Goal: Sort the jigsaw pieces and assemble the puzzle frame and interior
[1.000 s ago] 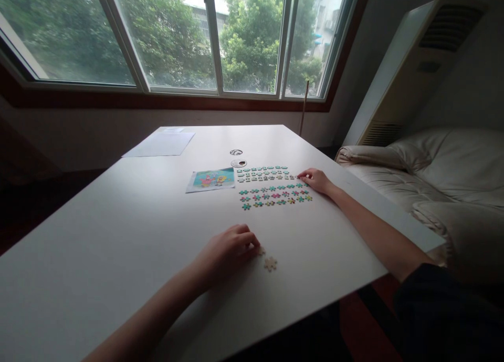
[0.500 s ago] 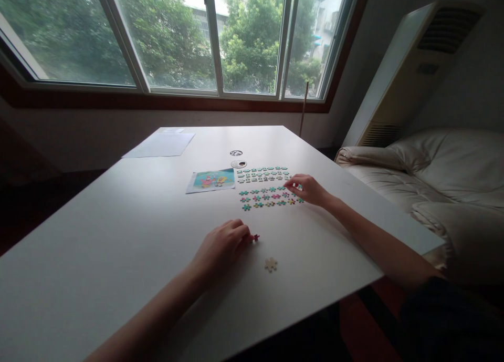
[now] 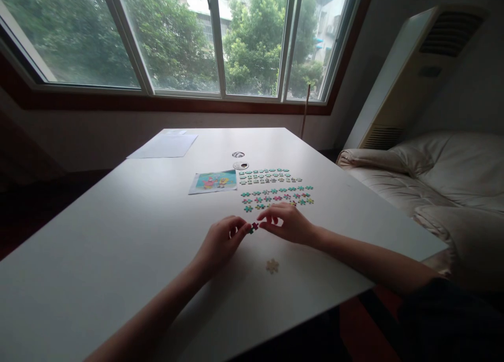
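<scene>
The piece (image 3: 255,226), dark red and green, sits just above or on the table, between the two hands and nearer the person than the rows; which, I cannot tell. Its long axis slants across the view, the red end pointing up and right toward the right hand (image 3: 282,223), the green end down and left at the left hand (image 3: 225,239). The left thumb and fingers are pinched on it; the right thumb and forefinger stand a little apart beside its red end, whether touching I cannot tell. The table (image 3: 118,236) is smooth, white and glossy, with a pale, knobbed loose piece (image 3: 272,266) lying nearer the person. Beyond the hands, small interlocking pieces (image 3: 277,198) lie in rows, mostly teal, some pink or yellow, beside a flat, colourful picture (image 3: 216,181). Two round fittings (image 3: 241,165) and a white sheet (image 3: 163,146) lie farther off. A metal-framed window (image 3: 252,96) faces the table; to the right stand a creased, leathery cream sofa (image 3: 378,175) and a tall, vented cabinet (image 3: 397,83).
</scene>
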Action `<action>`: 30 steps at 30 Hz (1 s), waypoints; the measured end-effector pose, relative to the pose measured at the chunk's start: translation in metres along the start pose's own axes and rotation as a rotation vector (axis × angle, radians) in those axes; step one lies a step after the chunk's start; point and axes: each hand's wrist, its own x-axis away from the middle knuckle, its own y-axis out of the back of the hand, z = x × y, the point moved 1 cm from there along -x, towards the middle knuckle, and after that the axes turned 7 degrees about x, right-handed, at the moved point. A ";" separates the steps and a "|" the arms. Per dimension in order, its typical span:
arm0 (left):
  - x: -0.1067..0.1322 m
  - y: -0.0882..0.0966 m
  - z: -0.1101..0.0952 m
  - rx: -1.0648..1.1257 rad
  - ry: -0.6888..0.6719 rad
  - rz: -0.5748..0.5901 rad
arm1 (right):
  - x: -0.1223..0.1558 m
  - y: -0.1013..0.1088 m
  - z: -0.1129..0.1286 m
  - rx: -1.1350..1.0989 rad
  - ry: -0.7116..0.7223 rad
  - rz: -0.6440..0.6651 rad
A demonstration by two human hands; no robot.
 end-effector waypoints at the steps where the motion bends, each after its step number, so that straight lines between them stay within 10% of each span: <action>1: 0.000 0.000 0.000 -0.007 -0.013 0.006 | 0.000 0.000 0.000 0.004 0.013 -0.009; 23: 0.003 0.005 -0.001 -0.052 -0.061 -0.010 | -0.002 0.017 -0.019 0.204 0.196 -0.052; 30: 0.016 -0.001 -0.011 -0.088 -0.280 0.299 | -0.004 0.032 -0.046 0.282 0.025 -0.203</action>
